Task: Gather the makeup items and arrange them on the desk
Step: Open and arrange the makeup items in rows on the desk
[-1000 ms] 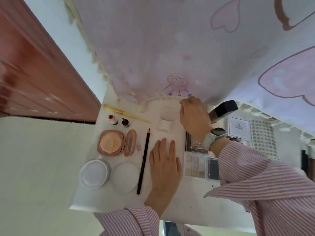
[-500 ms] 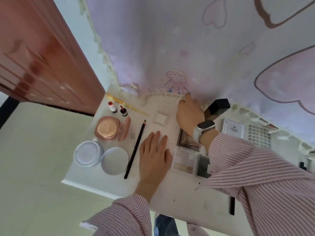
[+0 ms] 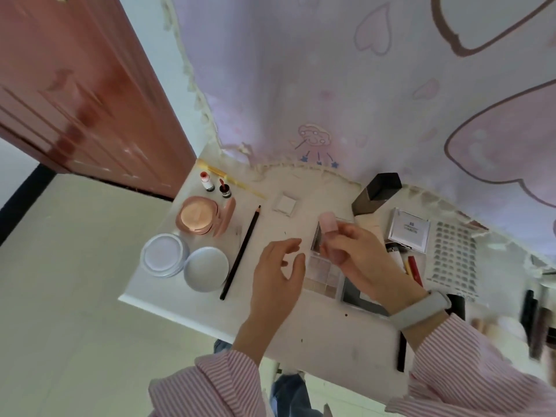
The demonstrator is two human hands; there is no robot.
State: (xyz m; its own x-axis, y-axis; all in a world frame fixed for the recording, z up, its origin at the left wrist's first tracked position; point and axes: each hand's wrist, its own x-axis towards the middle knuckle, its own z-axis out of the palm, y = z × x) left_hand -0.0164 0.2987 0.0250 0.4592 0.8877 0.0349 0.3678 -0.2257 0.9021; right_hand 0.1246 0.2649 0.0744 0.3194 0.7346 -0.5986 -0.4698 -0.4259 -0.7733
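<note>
**Pink tube in hand, awaiting a place**

Nearest, pink-striped sleeves. Just beyond, left hand (image 3: 278, 276) raised over the white surface (image 3: 331, 350), fingers loosely spread, holding nothing. Right hand (image 3: 358, 260), grey band at the wrist, gripping a small pale-pink translucent tube (image 3: 329, 233) above the open eyeshadow palette of beige squares (image 3: 323, 273). Further left: long black pencil (image 3: 240, 251), two round white lidded jars (image 3: 183, 261), open peach powder compact (image 3: 200, 216). Further back: small white square case (image 3: 285, 203), dark rectangular bottle (image 3: 374, 192) lying at the curtain's hem. Step in hand, most likely: gathering done for this tube (placement pending). Next move calls for lowering it into a bare spot, perhaps between pencil and palette, without knocking neighbours.
</note>
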